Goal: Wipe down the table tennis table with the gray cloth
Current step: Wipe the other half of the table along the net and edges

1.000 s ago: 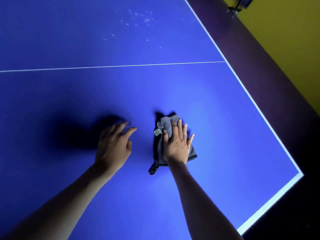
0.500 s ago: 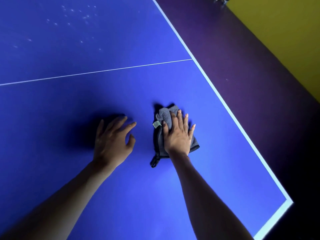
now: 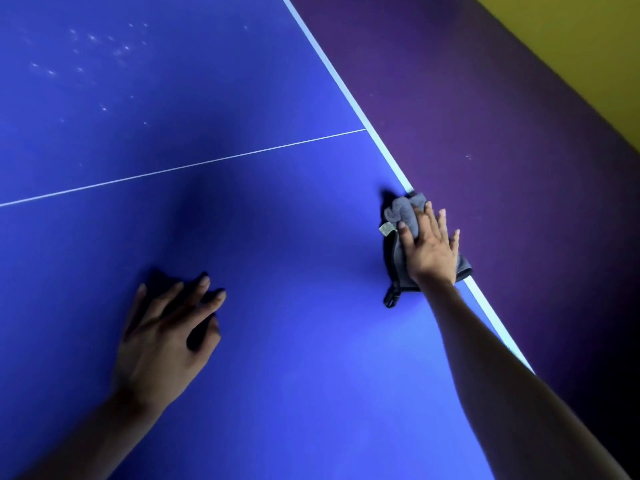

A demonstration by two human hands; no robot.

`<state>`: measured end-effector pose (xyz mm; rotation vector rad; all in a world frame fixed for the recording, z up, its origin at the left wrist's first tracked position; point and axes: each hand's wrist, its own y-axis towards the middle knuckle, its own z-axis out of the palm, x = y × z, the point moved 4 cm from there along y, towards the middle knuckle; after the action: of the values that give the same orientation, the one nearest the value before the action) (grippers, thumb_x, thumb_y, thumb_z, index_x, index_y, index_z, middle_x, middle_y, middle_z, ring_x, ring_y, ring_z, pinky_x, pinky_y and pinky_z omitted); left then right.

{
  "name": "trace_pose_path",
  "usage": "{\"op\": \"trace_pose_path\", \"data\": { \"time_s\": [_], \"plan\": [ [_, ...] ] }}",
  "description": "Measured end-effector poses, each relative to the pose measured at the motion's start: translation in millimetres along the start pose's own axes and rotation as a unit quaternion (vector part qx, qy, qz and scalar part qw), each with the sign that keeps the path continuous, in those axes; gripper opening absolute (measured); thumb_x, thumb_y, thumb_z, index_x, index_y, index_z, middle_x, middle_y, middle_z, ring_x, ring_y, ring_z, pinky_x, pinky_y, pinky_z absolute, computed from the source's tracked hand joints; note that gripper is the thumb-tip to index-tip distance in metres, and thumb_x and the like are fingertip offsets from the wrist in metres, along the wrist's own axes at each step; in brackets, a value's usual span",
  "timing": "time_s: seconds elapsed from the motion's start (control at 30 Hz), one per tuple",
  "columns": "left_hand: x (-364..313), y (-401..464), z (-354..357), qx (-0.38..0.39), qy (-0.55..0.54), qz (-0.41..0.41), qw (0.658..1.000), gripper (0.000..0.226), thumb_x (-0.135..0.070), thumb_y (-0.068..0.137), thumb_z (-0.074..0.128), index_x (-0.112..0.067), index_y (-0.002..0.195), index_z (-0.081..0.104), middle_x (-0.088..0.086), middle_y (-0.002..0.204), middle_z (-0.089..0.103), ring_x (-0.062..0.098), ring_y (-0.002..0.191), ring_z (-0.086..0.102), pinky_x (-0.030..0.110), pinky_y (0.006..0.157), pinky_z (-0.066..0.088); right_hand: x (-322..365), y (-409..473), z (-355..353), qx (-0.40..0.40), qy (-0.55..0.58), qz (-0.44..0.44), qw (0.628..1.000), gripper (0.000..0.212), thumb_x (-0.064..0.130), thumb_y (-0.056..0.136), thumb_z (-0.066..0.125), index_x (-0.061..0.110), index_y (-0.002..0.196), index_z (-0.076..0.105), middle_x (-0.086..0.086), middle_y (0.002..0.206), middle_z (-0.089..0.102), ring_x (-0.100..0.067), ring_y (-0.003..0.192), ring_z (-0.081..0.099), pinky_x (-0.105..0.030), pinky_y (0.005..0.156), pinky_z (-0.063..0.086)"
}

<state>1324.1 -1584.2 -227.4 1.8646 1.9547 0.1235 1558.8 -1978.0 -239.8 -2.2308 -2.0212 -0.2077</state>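
The bunched gray microfibre cloth (image 3: 405,216) lay right at the right-hand edge of the blue table tennis desk (image 3: 311,358), its far fold touching the white border stripe (image 3: 388,157) and its near corner lapping over that stripe toward the dark purple floor (image 3: 519,168). The right hand (image 3: 429,251) was flat on top of it, fingers (image 3: 405,233) spread and pressing down, not curled round the fabric; a pale care label and a dark hemmed tail stuck out from under the palm. The left hand (image 3: 162,344) rested on the bare surface well apart from the cloth, toward the near-left, fingers loosely splayed and holding nothing, seemingly as a brace.

From where I stood, the step in hand looked like a stroke carried out to the side edge. To do it well, I judged the palm should hold even pressure so the whole pad meets the surface, and the stroke should run over the stripe and off the edge so grit is pushed away, not left in a ridge. The loose tail risked dragging or catching on the rim, so tucking it under would help. A scatter of pale specks (image 3: 93,50) showed at the far-left part, beyond the thin white centre line (image 3: 194,164); that patch looked unwiped, and overlapping passes worked toward it seemed the sensible order. The bracing hand would probably need to shift for that reach.
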Motion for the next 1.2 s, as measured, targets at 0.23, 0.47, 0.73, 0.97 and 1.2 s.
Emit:
{"op": "trace_pose_path", "data": {
  "time_s": [0.23,0.47,0.73,0.97,1.2],
  "plan": [
    [-0.6,-2.5,0.8,0.026,-0.010,-0.023,0.999,0.040,-0.034,0.090,0.060,-0.028,0.128,0.072,-0.006,0.146,0.059,0.031,0.132,0.054,0.060,0.120,0.025,17.2,-4.5,3.4,0.013,-0.014,0.020,1.000,0.067,0.058,0.107,0.027,0.022,0.164,0.023,0.005,0.174,0.010,-0.016,0.161,-0.001,-0.051,0.129,-0.003],
    [10.5,-0.9,-7.0,0.085,0.002,0.019,0.996,0.047,-0.047,0.096,0.045,-0.028,0.132,0.068,-0.004,0.145,0.060,0.027,0.130,0.055,0.057,0.121,0.024,132.9,-89.9,24.1,0.012,-0.016,-0.028,0.999,0.068,0.058,0.107,0.027,0.022,0.164,0.023,0.003,0.174,0.010,-0.015,0.161,0.000,-0.049,0.129,-0.005],
    [122.0,-50.1,-64.6,0.106,0.032,0.022,0.994,0.069,-0.063,0.097,0.035,-0.030,0.157,0.037,0.002,0.167,0.028,0.030,0.154,0.026,0.064,0.122,0.013,272.6,-204.4,55.4,0.021,-0.024,-0.054,0.998,0.069,0.060,0.105,0.022,0.026,0.165,0.021,0.004,0.174,0.006,-0.015,0.161,-0.002,-0.050,0.129,-0.005],
    [243.8,-114.0,-106.8,0.161,0.050,-0.024,0.985,0.076,-0.068,0.094,0.027,-0.028,0.158,0.037,0.003,0.167,0.029,0.031,0.152,0.029,0.065,0.121,0.013,400.9,-307.6,82.8,0.009,-0.012,-0.083,0.996,0.083,0.068,0.095,0.002,0.027,0.164,0.024,0.003,0.174,0.009,-0.016,0.161,0.001,-0.052,0.129,-0.002],
    [319.6,-144.5,-152.9,0.159,0.032,-0.089,0.983,0.070,-0.058,0.097,0.021,-0.028,0.159,0.033,0.004,0.167,0.029,0.031,0.152,0.029,0.066,0.118,0.012,505.1,-395.2,98.7,0.032,-0.025,-0.126,0.991,0.074,0.063,0.100,0.013,0.028,0.165,0.020,0.003,0.175,0.005,-0.017,0.161,-0.001,-0.052,0.128,-0.004]
  ]
}}
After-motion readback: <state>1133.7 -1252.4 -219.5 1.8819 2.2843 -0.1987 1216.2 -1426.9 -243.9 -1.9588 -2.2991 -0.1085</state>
